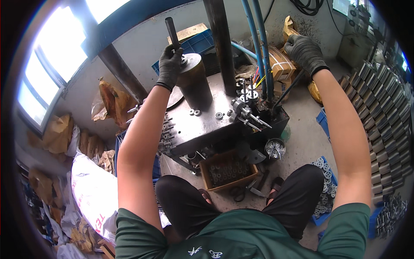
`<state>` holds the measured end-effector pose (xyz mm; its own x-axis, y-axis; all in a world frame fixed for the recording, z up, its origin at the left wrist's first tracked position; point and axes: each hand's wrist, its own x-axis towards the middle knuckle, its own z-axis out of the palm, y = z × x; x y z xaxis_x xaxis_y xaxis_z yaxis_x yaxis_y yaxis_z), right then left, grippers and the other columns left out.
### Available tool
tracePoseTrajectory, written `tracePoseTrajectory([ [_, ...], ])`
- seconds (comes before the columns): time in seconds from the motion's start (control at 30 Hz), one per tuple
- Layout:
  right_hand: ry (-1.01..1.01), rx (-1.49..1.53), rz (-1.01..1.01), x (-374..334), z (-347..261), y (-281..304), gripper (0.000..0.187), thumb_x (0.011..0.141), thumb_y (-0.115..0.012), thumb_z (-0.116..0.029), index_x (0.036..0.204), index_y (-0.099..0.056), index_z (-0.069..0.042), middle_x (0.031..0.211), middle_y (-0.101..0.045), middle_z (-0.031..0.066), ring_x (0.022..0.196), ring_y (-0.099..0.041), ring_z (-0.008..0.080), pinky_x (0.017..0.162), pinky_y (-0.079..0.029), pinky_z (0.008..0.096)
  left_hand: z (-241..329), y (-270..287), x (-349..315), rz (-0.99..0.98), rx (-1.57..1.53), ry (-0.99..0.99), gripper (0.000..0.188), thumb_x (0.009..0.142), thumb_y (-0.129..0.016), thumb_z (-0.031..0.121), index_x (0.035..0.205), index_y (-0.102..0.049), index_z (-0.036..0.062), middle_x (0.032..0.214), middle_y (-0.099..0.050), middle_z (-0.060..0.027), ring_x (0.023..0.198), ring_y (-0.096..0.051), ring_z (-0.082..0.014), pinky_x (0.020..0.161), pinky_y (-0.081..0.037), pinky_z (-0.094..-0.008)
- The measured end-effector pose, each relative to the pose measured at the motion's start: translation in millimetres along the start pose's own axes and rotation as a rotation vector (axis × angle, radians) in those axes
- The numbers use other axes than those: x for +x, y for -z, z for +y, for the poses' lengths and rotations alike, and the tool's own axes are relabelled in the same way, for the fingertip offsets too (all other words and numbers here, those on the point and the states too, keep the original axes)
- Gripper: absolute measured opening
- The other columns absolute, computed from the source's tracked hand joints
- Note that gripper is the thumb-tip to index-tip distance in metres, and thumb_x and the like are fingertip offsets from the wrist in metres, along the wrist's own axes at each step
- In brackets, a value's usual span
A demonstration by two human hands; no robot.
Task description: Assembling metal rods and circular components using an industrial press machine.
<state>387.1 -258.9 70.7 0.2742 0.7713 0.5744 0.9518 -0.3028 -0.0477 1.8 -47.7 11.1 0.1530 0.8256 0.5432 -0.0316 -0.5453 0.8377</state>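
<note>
My left hand (pixel 170 65), in a dark grey glove, is closed around the lower part of an upright dark rod (pixel 171 31). A small silver metal part (pixel 184 59) shows beside its fingers, on top of a thick metal cylinder (pixel 195 80). That cylinder stands on a steel worktable (pixel 215 97). Out to the right, my gloved right hand (pixel 307 55) is closed at the upper end of a slanting dark lever (pixel 290 90); the hand hides the lever's tip. Between the hands, silver wheel-like parts (pixel 250 93) and shafts (pixel 250 115) sit on the table's right side.
A dark steel column (pixel 220 43) and blue hoses (pixel 258 39) rise behind the table. Below are a cardboard box of small rings (pixel 206 172), a bucket of metal parts (pixel 275 149) and a blue crate of silver discs (pixel 325 190). Stacked metal tubes (pixel 379 125) line the right.
</note>
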Motion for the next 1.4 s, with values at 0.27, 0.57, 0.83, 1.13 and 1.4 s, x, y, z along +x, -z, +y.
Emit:
tracePoseTrajectory([
  [0.27, 0.035, 0.093, -0.031, -11, -4, 15, 0.033, 0.094, -0.063, -0.035, 0.11, -0.073, -0.009, 0.102, -0.073, 0.0193, 0.095, -0.071, 0.0367, 0.088, -0.055, 0.0459, 14, -24, -132, -0.222, -0.703, -0.071, 0.051, 0.102, -0.067, 0.035, 0.138, -0.052, 0.0012, 0.109, -0.065, -0.0047, 0.099, -0.062, -0.0142, 0.089, -0.05, -0.0298],
  [0.57, 0.074, 0.147, -0.063, -47, 2, 23, 0.029, 0.095, -0.064, -0.029, 0.107, -0.072, -0.004, 0.094, -0.073, 0.0212, 0.09, -0.072, 0.0364, 0.084, -0.055, 0.043, -38, -55, -306, -0.034, -0.465, 0.637, 0.046, 0.103, -0.057, 0.053, 0.104, -0.061, 0.0066, 0.069, -0.056, -0.0007, 0.055, -0.053, -0.0091, 0.047, -0.046, -0.0286],
  [0.83, 0.233, 0.394, -0.063, -148, 19, 42, 0.02, 0.093, -0.067, -0.017, 0.101, -0.072, 0.001, 0.095, -0.072, 0.0221, 0.091, -0.072, 0.037, 0.08, -0.056, 0.0406, -73, -52, -300, 0.025, -0.763, 1.276, 0.03, 0.102, -0.051, 0.036, 0.083, -0.059, 0.0141, 0.06, -0.053, 0.0034, 0.048, -0.052, -0.0133, 0.046, -0.049, -0.0345],
  [1.13, 0.57, 0.68, 0.054, -252, -78, 43, 0.025, 0.086, -0.068, -0.003, 0.111, -0.066, -0.001, 0.097, -0.07, 0.0193, 0.088, -0.069, 0.0372, 0.078, -0.056, 0.0427, -96, -52, -304, 0.082, -0.721, 1.271, 0.022, 0.102, -0.056, 0.035, 0.092, -0.056, 0.0165, 0.069, -0.057, 0.0056, 0.054, -0.053, -0.0094, 0.045, -0.048, -0.034],
  [1.4, -1.194, 1.972, -0.896, -341, -136, -130, 0.034, 0.099, -0.063, -0.03, 0.127, -0.062, -0.01, 0.126, -0.064, 0.0073, 0.117, -0.062, 0.0241, 0.098, -0.051, 0.0418, -28, -59, -344, -0.203, -0.762, 1.035, 0.028, 0.092, -0.068, 0.013, 0.118, -0.061, 0.0048, 0.098, -0.066, -0.0068, 0.081, -0.066, -0.0178, 0.072, -0.059, -0.0342],
])
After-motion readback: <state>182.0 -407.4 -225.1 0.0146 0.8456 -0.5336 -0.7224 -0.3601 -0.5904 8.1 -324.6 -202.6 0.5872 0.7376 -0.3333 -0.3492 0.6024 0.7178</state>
